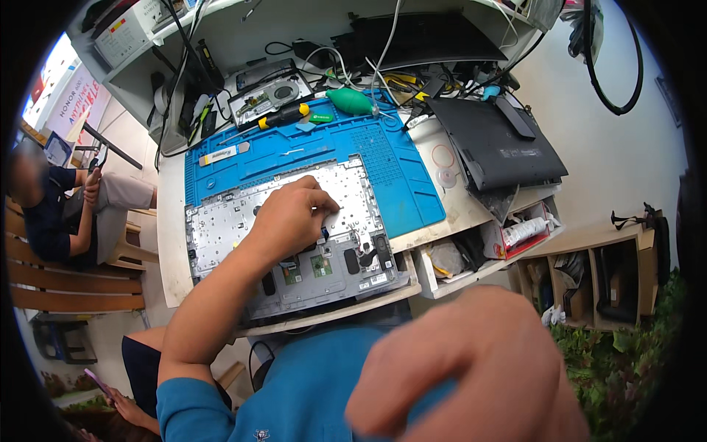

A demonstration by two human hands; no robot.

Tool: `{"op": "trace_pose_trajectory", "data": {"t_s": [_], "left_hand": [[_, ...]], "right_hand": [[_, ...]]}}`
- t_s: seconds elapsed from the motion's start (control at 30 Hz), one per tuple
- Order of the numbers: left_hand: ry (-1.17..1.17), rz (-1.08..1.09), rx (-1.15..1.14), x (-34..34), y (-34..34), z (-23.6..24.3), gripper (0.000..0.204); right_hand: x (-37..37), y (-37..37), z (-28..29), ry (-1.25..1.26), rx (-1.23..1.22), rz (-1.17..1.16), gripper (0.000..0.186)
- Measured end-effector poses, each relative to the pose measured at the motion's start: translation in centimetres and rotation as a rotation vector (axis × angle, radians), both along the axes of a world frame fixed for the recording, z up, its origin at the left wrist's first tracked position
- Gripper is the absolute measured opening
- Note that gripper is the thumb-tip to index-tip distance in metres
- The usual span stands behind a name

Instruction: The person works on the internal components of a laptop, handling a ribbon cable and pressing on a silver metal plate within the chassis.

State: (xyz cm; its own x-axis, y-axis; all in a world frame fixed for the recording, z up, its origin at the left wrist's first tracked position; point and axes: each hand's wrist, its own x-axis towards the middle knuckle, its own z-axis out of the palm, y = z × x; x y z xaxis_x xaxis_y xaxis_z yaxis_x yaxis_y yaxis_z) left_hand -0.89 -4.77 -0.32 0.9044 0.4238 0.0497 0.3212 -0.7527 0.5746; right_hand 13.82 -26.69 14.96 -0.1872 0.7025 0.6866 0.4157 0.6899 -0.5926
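Note:
An opened laptop chassis [294, 298], silver-grey with many small holes, lies across the front of the mat and the table's near edge. Over its middle is my left hand [291, 217], thumb and fingers pinched together close to the metal surface. Whatever is between those fingertips is too small to make out; a small dark-blue bit shows just below them. My right hand [471, 361] is raised very near the camera, away from the laptop, large and blurred. Its fingers look bent, but what they do is hidden.
A blue work mat [405, 199] carries a yellow-black screwdriver [283, 116] and a green blower bulb [350, 102]. A black laptop [497, 144] lies at right above an open drawer [460, 272]. Another stripped device [269, 99] sits behind. A seated person [59, 199] is at left.

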Motion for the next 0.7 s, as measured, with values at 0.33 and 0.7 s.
{"op": "trace_pose_trajectory", "data": {"t_s": [0.33,0.7], "left_hand": [[-0.025,0.019,-0.014,0.2,-0.5,0.4,0.021],[-0.016,-0.037,0.053,0.4,0.2,0.3,0.025]], "right_hand": [[9.2,8.6,-13.7,-0.054,-0.563,-0.499,0.036],[9.2,10.4,-18.2,-0.135,-0.546,-0.639,0.034]]}}
